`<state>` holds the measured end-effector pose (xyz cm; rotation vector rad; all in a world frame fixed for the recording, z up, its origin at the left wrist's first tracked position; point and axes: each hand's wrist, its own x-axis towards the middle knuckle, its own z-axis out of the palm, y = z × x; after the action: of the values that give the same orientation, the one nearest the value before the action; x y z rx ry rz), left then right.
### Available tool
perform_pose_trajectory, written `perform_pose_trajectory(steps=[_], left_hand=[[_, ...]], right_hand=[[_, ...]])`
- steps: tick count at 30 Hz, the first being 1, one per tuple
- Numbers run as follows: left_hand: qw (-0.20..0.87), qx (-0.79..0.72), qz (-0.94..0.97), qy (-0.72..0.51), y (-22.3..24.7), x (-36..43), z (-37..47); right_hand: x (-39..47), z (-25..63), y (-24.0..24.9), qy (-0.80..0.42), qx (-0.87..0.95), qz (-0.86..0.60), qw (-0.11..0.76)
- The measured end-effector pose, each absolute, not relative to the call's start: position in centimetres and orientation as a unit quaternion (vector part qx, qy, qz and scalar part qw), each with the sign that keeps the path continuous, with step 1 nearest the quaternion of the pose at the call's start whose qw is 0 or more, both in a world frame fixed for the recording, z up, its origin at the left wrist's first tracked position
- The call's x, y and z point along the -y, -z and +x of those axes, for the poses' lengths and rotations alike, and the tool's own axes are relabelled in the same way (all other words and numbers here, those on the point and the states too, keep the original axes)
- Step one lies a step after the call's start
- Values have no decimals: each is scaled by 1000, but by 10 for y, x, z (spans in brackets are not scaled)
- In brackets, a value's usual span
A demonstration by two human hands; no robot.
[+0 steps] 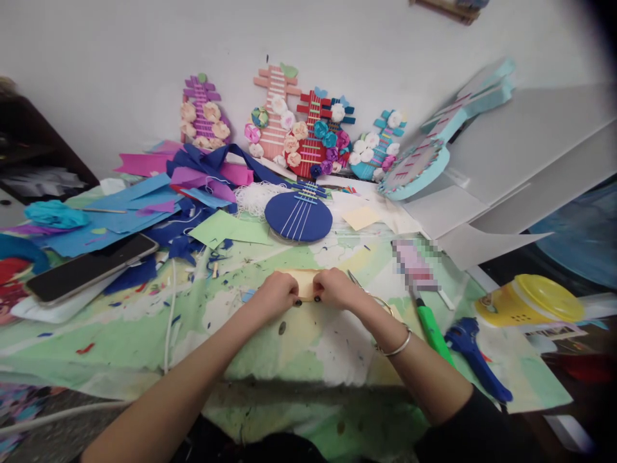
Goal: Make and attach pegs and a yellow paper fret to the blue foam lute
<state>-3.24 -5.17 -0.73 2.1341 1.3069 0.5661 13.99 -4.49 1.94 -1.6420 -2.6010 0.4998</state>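
Observation:
Both hands pinch one pale yellow piece of paper [304, 283] above the middle of the table. My left hand [281, 292] has its fingers closed on the paper's left side. On the right side, my right hand [332, 287] grips it the same way, a short gap from the left. Scissors [383, 302] lie partly hidden behind my right wrist. Just beyond the hands rests a dark blue paper guitar [299, 215] with white strings. A pale yellow square of paper [361, 218] lies to its right, and light green paper [229, 229] to its left.
Several flower-decorated paper guitars [313, 138] lean on the wall. At left are a phone [91, 267] and heaped blue paper [116, 218]. At right lie a blue glue gun [477, 357], a green-handled tool [434, 331] and a yellow lidded container [530, 301]. A white cord [171, 315] crosses the table.

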Motion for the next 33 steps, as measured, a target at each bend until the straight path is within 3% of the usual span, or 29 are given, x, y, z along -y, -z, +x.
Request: perform_pose_trajectory(steps=[7, 11, 15, 18, 26, 33], left_hand=[[270, -500, 794, -218, 10, 56, -30], [251, -426, 842, -216, 6, 63, -42], [198, -418, 861, -210, 4, 67, -55], [196, -451, 847, -202, 3, 67, -58], [271, -502, 807, -150, -5, 34, -42], [295, -427, 849, -105, -13, 32, -49]], right_hand=[[61, 131, 1, -129, 865, -469, 120], [57, 126, 7, -111, 861, -488, 89], [43, 126, -8, -180, 854, -486, 48], [42, 130, -15, -213, 862, -456, 65], [67, 137, 1, -65, 906, -381, 174], [63, 136, 6, 9, 919, -377, 110]])
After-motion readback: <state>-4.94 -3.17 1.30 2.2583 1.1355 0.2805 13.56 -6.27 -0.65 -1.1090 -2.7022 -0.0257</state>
